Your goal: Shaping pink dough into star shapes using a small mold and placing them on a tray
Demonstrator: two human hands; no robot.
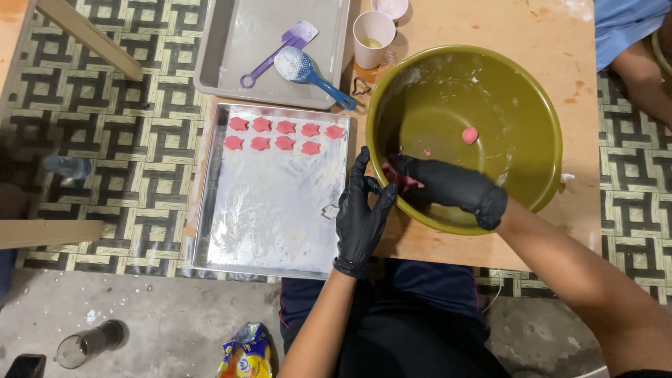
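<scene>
Both my hands wear black gloves. My right hand (448,187) reaches over the near rim of a big olive-green bowl (546,119) and pinches a flat bit of pink dough (406,180). My left hand (360,213) hovers just left of the bowl, fingers spread, holding nothing. A small pink dough ball (470,135) lies inside the bowl. A floured metal tray (266,210) to the left carries two rows of pink star-shaped dough pieces (283,135) along its far end. A small metal cutter (330,211) rests at the tray's right edge.
A second grey tray (224,70) beyond holds a purple spatula (280,50) and a blue-handled sieve spoon (308,73). A white cup (373,38) and a wire cutter (360,87) stand on the wooden table (490,21). Another person's arm (640,77) shows at far right. A snack bag (246,353) lies on the floor.
</scene>
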